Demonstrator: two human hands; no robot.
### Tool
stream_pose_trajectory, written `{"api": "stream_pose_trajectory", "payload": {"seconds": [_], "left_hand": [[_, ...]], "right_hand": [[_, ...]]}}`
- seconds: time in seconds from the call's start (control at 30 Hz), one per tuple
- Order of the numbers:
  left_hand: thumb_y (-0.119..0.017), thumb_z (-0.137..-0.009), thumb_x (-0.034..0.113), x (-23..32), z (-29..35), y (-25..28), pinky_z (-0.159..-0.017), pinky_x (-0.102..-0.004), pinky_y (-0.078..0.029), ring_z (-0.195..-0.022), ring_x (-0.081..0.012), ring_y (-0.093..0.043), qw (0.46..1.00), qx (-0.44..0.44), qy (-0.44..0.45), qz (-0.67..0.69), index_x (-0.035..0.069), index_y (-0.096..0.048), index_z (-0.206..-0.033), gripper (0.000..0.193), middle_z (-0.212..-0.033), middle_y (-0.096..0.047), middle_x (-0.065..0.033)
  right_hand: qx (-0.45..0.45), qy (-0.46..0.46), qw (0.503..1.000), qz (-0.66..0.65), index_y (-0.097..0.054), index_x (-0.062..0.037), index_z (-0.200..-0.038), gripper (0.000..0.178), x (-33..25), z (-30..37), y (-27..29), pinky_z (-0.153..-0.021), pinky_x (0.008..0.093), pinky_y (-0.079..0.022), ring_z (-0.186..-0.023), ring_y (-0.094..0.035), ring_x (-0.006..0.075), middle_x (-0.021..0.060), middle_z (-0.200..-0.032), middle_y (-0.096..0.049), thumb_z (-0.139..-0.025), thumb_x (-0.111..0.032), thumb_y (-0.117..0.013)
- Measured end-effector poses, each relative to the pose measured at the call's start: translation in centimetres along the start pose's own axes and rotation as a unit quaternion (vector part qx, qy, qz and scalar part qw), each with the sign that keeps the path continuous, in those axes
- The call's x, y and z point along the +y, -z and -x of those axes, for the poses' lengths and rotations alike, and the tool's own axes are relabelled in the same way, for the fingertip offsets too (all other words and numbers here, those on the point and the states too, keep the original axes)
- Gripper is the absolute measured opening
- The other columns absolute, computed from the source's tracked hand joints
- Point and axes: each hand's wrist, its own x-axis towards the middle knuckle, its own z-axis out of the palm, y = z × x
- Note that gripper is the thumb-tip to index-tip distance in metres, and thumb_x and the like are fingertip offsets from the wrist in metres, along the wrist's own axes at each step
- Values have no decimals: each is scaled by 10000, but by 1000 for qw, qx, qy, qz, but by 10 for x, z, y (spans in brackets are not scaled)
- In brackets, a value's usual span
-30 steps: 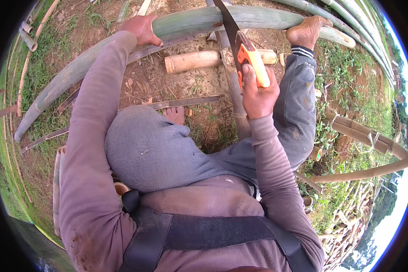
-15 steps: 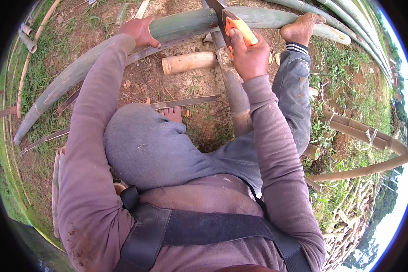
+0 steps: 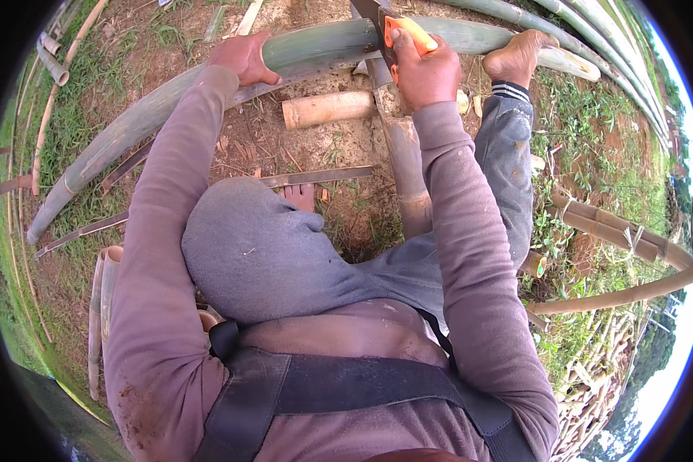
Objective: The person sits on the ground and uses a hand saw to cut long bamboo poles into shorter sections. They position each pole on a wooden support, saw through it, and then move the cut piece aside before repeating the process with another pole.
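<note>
A long green bamboo pole (image 3: 323, 44) lies across in front of me, bending with the lens from lower left to upper right. My right hand (image 3: 429, 77) is wrapped round the orange handle of a handsaw (image 3: 412, 35). The saw's dark blade stands across the pole, in or against it, and its far end leaves the picture at the top. My left hand (image 3: 241, 59) grips the pole left of the saw, thumb on the near side. My bare right foot (image 3: 518, 55) rests on the pole right of the cut.
Beneath the pole at the saw, a brown bamboo piece (image 3: 406, 154) runs toward me. A short cut bamboo section (image 3: 329, 108) lies beside it. More green poles (image 3: 577, 31) lie at upper right, tied bamboo (image 3: 620, 231) at right, and a heap of bamboo pieces (image 3: 593, 385) at lower right.
The view has shifted slightly. The right hand and saw have moved a little along the cutting stroke; the left hand keeps its hold on the pole.
</note>
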Motion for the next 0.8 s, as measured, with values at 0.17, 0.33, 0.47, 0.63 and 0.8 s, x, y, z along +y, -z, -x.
{"api": "stream_pose_trajectory", "payload": {"seconds": [0.17,0.33,0.47,0.63,0.8], "left_hand": [[-928,-665,512,-22,8,-18,-1050,-487,-578,-1168,-359,-736,1000,13,3,28,127,-546,-1550,1038,-1254,-765,-168],[-944,-640,462,-11,17,-18,-982,-524,-574,-1125,-404,-730,999,13,-6,47,112,-622,-1449,938,-1232,-755,-204],[-933,-652,496,-7,17,-17,-1021,-506,-572,-1144,-391,-733,999,16,-20,28,123,-579,-1512,1002,-1246,-761,-188],[-946,-642,512,-7,7,-7,-1027,-496,-574,-1158,-388,-733,999,2,-18,41,104,-572,-1521,1039,-1252,-765,-185],[-953,-643,509,-22,18,-19,-990,-500,-586,-1104,-385,-748,999,-1,-14,52,122,-598,-1491,997,-1208,-774,-175]], "right_hand": [[-27,-57,995,-74,-704,21,-1034,229,4,97,46,-668,311,-509,-716,-608,119,84,-805,-694,-985,-174,-813],[-39,-136,984,-106,-693,41,-1114,209,-14,198,138,-558,233,-486,-618,-623,46,52,-849,-707,-1011,-123,-770],[-26,-45,995,-81,-729,24,-1046,225,7,93,55,-657,328,-524,-688,-657,174,100,-802,-708,-994,-182,-802],[9,16,999,-28,-709,3,-950,238,7,-6,-16,-512,265,-477,-572,-607,65,11,-724,-689,-1018,-209,-793],[-40,-81,993,-76,-683,15,-1023,169,7,143,80,-636,283,-497,-698,-605,106,77,-837,-701,-999,-116,-785]]}}
